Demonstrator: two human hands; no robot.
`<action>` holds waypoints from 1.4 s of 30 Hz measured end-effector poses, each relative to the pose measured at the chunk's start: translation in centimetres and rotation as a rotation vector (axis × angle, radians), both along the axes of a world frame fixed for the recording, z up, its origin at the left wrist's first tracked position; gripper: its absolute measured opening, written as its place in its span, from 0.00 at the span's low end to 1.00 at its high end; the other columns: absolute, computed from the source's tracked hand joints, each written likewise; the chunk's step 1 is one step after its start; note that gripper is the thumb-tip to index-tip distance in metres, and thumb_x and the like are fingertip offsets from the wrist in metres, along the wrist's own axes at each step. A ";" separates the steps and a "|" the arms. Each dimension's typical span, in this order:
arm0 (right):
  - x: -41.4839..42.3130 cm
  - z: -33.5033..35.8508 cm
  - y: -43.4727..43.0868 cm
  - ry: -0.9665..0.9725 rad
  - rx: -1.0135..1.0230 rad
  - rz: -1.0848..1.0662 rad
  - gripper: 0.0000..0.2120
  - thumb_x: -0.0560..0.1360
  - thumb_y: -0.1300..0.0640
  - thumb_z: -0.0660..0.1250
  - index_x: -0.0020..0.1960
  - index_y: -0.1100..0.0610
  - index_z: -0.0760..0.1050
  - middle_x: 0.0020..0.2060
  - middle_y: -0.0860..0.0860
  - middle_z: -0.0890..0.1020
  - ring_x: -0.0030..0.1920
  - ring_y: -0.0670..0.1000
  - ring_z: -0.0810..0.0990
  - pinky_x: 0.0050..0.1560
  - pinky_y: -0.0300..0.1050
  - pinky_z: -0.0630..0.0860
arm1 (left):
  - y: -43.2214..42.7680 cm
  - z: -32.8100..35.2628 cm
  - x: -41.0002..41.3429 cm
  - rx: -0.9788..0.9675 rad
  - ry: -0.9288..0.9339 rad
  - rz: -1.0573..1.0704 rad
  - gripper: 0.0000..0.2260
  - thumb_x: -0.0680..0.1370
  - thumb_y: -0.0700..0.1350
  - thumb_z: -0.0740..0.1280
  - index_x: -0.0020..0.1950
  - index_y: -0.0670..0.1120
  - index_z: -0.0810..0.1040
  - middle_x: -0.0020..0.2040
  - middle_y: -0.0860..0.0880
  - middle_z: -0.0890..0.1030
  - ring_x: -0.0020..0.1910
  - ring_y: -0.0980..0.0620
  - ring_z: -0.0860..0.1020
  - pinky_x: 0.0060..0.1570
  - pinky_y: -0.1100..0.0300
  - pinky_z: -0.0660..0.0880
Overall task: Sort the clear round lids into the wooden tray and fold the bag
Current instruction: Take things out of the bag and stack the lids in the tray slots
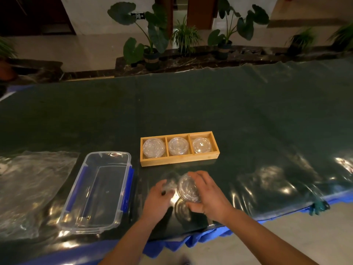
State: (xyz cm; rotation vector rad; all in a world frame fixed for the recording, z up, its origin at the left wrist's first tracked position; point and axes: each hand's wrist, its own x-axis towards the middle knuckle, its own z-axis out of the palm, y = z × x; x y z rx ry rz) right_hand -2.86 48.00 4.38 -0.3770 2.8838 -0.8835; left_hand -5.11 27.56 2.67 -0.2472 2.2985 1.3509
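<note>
A wooden tray (179, 161) with three compartments stands mid-table; each compartment holds a stack of clear round lids (154, 147). In front of it, near the table's edge, my right hand (207, 196) grips a tilted stack of clear round lids (188, 188) from the right side. My left hand (159, 197) is just left of that stack, its fingers closed on a clear lid or piece of plastic that is too blurred to name. A flat clear plastic bag (32, 180) lies spread out at the far left of the table.
A clear plastic storage box (99, 190) with blue clips sits open left of my hands. The table is covered by dark green cloth under a glossy plastic sheet (267, 131), with blue skirting at the front edge. Potted plants stand beyond the far edge.
</note>
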 end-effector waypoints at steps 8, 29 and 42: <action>-2.8 0.2 1.4 0.025 -0.005 -0.067 0.44 0.69 0.49 0.77 0.77 0.57 0.59 0.70 0.55 0.65 0.69 0.54 0.67 0.69 0.44 0.66 | -2.6 -3.9 -2.8 -0.642 -0.064 -0.455 0.47 0.72 0.68 0.71 0.80 0.69 0.41 0.84 0.45 0.34 0.81 0.31 0.39 0.71 0.21 0.57; -16.6 -1.1 7.2 -0.072 0.082 -0.326 0.44 0.66 0.45 0.77 0.76 0.52 0.59 0.68 0.55 0.66 0.67 0.57 0.69 0.66 0.52 0.71 | -0.9 -4.6 -4.4 -0.778 -0.142 -0.433 0.51 0.73 0.65 0.72 0.81 0.65 0.37 0.83 0.41 0.32 0.81 0.30 0.38 0.69 0.22 0.62; -20.1 -5.0 7.4 -0.097 0.171 -0.359 0.44 0.62 0.35 0.72 0.73 0.46 0.60 0.69 0.51 0.69 0.68 0.56 0.64 0.66 0.56 0.65 | -0.7 -4.7 -5.0 -0.795 -0.195 -0.460 0.53 0.73 0.65 0.73 0.81 0.65 0.34 0.83 0.42 0.32 0.81 0.30 0.38 0.70 0.23 0.62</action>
